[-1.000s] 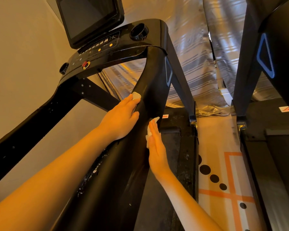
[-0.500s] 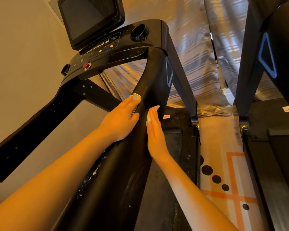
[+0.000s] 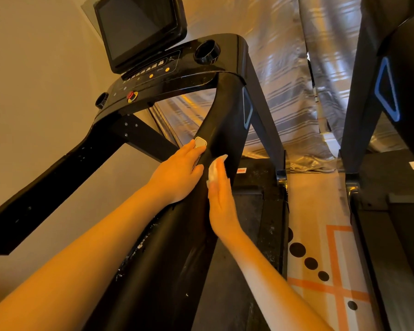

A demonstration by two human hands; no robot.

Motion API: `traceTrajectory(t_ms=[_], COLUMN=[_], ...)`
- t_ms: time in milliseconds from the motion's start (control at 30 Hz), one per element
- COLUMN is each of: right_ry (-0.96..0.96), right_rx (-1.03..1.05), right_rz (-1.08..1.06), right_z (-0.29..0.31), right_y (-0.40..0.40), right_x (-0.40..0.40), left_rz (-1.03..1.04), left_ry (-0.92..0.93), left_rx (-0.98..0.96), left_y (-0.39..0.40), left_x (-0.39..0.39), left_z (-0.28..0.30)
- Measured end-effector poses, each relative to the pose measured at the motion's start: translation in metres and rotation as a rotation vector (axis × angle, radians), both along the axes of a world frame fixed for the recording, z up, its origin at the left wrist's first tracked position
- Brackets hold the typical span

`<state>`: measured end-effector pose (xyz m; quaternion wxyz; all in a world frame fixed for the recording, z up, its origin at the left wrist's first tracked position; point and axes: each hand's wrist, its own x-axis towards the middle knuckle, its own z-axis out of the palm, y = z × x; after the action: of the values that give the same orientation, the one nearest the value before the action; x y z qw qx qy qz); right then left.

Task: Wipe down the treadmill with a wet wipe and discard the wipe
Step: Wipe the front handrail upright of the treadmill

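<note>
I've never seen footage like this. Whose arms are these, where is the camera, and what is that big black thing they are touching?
There is no robot here: these are a person's two bare arms, filmed by one wide-angle camera worn on the head, looking forward and down. The big black thing is a treadmill, with its screen and button panel at the top. The left hand rests with straight fingers on the black handrail, next to a small pale button. The right hand presses a white wet wipe flat against the same rail to clean it. On the right you see a patterned floor and part of a second machine; striped curtains hang behind.
</note>
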<state>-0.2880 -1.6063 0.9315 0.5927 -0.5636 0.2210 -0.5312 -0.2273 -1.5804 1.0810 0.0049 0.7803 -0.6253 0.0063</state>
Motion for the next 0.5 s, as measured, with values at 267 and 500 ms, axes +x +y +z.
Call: traceTrajectory(t_ms=[267,500], right_ry=[-0.025,0.095], right_rx=[-0.017,-0.131], right_rz=[0.053,-0.032], right_z=[0.002,0.012], right_y=[0.012,-0.009], right_x=[-0.009,-0.001], left_rz=[0.001,0.011], left_ry=[-0.018,-0.110], left_rx=[0.084,0.095], left_y=[0.014,0.074], left_x=[-0.009,-0.023], left_z=[0.011,0.007])
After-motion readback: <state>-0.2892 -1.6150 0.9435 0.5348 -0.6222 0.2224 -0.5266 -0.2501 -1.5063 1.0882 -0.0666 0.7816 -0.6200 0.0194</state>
